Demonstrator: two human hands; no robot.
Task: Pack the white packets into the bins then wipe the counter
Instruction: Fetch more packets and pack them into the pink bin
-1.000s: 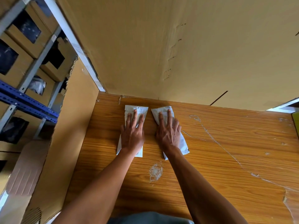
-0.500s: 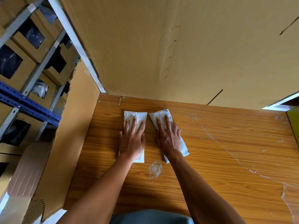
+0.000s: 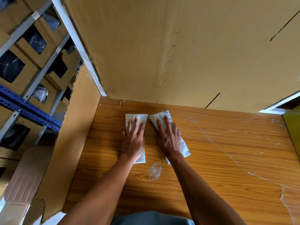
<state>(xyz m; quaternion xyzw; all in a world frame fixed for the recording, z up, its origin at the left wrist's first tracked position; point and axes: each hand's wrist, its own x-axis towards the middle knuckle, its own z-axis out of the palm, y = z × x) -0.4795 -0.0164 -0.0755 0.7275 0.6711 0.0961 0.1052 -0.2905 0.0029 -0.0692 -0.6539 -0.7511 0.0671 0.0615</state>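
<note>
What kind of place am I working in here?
Likely a stockroom or packing area: metal shelving stacked with cardboard boxes on the left, cardboard walls around a wooden counter.

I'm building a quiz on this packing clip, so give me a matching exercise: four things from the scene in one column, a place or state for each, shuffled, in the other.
Things:
1. left hand
2. right hand
3. shelf rail
4. scuffed patch

Places or states:
A. blue, far left beside the cardboard bins
B. flat on the tilted white packet
C. on the wooden counter, nearer the person than both packets
D. flat on the straight white packet

Pairs: 1-D, 2-B, 3-A, 4-C
</note>
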